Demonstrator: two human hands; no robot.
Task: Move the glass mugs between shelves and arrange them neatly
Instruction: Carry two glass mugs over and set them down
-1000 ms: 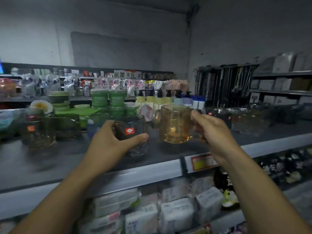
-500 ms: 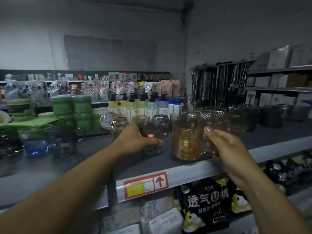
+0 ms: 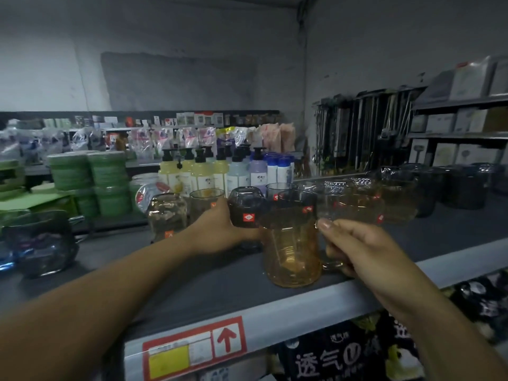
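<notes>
An amber glass mug [image 3: 292, 247] stands at the front of the grey shelf [image 3: 220, 287]; my right hand [image 3: 354, 246] grips its handle from the right. My left hand [image 3: 220, 229] wraps round a dark smoky glass mug [image 3: 246, 207] with a red sticker, just behind and left of the amber one. More glass mugs stand in a row behind: a clear amber-tinted one [image 3: 167, 215] to the left, amber ones [image 3: 362, 204] and dark ones [image 3: 461, 185] to the right.
Dark and blue glass mugs [image 3: 41, 243] sit at the shelf's left. Green stacked tubs [image 3: 90, 182] and pump bottles [image 3: 203, 171] stand behind. A red arrow price label [image 3: 195, 347] marks the shelf edge; packaged goods [image 3: 338, 358] fill the shelf below.
Both hands carried their mugs rightward along the shelf. The amber mug has come down onto the shelf's front; the dark mug now sits among the back row.
</notes>
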